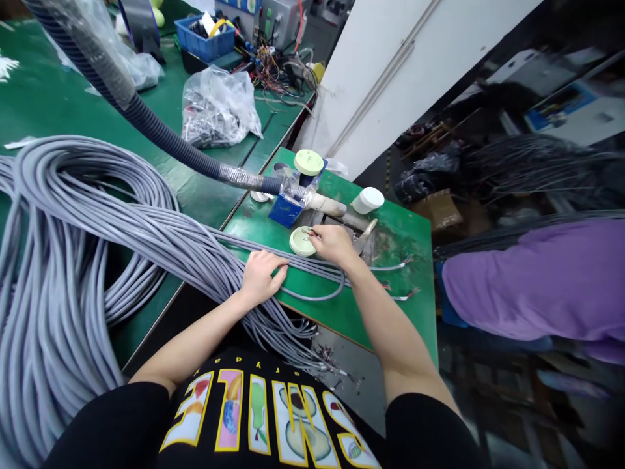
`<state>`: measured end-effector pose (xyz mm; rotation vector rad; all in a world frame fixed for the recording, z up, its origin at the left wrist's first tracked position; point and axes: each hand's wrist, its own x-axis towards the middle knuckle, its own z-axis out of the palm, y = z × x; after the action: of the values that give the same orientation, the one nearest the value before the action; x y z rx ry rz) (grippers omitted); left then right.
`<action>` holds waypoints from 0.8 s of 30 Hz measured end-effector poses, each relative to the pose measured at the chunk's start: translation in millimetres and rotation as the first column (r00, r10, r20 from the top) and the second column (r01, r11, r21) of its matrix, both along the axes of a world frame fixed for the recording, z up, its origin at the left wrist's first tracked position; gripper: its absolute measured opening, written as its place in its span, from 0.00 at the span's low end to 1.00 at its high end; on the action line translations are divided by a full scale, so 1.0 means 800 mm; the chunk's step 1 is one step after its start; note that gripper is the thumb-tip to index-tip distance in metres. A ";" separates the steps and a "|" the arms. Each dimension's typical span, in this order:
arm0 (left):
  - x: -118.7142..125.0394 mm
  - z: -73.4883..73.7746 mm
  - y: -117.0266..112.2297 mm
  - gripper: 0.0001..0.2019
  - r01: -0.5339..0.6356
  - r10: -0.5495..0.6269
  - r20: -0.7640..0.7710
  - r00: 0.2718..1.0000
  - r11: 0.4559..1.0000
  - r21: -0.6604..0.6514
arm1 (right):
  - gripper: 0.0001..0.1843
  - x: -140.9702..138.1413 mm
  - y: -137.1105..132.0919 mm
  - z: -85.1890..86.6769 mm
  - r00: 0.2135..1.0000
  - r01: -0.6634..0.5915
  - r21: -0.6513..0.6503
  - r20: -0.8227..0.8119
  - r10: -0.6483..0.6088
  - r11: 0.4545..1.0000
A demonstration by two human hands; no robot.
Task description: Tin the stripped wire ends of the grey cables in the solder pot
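My left hand (261, 273) lies with curled fingers on a thick bundle of grey cables (97, 215) where it crosses onto the small green table (390, 306). My right hand (333, 243) is pinched on the thin wire ends of one grey cable (317, 296), holding them over a shallow pale green round tin (300, 242). That cable loops back under my right wrist. Two more cables with stripped coloured ends (398, 266) lie to the right of my right hand.
A dark corrugated hose (146, 124) runs down to a nozzle by a blue block (284, 210). A green-lidded jar (308, 163) and a white jar (368, 200) stand behind. A clear bag of parts (217, 107) and blue bin (205, 36) sit further back. A person in purple (537, 280) is at right.
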<state>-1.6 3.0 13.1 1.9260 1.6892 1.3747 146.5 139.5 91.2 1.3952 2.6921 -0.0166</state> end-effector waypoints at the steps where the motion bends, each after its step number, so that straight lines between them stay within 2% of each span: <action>1: 0.000 0.000 0.000 0.09 0.001 -0.001 0.003 1.000 1.000 0.003 | 0.12 -0.002 0.001 -0.001 1.000 -0.003 -0.003 0.022 0.003 1.000; 11: 0.000 -0.005 0.001 0.07 -0.022 0.028 -0.054 0.998 0.994 0.110 | 0.13 -0.011 0.007 -0.012 0.994 0.016 -0.021 0.112 -0.013 1.000; 15: 0.000 -0.005 0.001 0.06 -0.028 0.036 -0.065 0.997 0.993 0.117 | 0.12 -0.012 0.006 -0.009 0.993 0.020 -0.018 0.119 -0.018 1.000; 19: 0.000 -0.005 0.001 0.06 -0.030 0.036 -0.052 0.998 0.993 0.113 | 0.13 0.010 0.008 0.004 0.993 0.065 0.051 0.091 -0.069 0.997; 24: 0.001 -0.004 0.002 0.05 -0.033 0.040 -0.042 0.998 0.989 0.143 | 0.13 0.059 0.025 0.007 0.958 0.263 0.167 0.074 -0.278 0.950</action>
<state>-0.9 4.3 9.9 2.0258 1.6968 1.5143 193.9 159.8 96.9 1.7524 2.4491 0.2369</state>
